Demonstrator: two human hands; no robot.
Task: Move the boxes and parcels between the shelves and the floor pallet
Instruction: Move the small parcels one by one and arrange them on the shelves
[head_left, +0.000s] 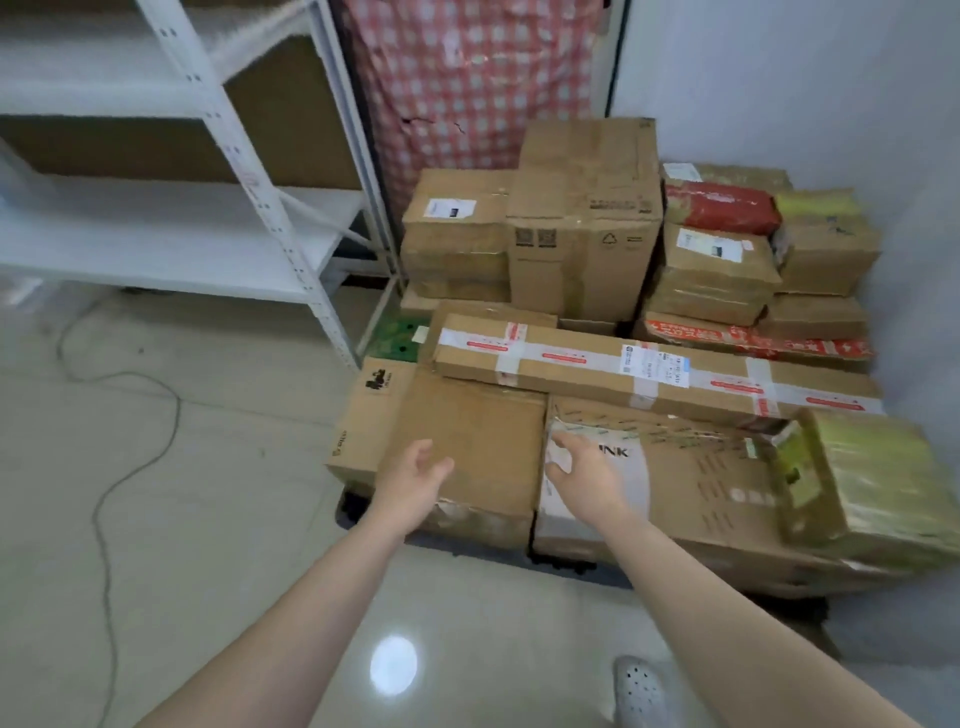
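Both hands, left hand (418, 480) and right hand (584, 470), reach open and empty over the flat brown cardboard box (467, 441) on the stacked black floor pallet (571, 564) (shelves bare). Next, probably gripping its side edges.

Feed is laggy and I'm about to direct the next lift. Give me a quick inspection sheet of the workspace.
Surface: glossy floor, dark pallet under the stack.
Job's things: plain brown box front left; long taped box lying across the pile; tall carton at back.
Clutter: nothing seen.
Grippers: left hand and right hand open over the front boxes, holding nothing.
Cables: grey cable trailing on the floor.
Surroundings: white shelf unit with bare shelves, checked curtain.
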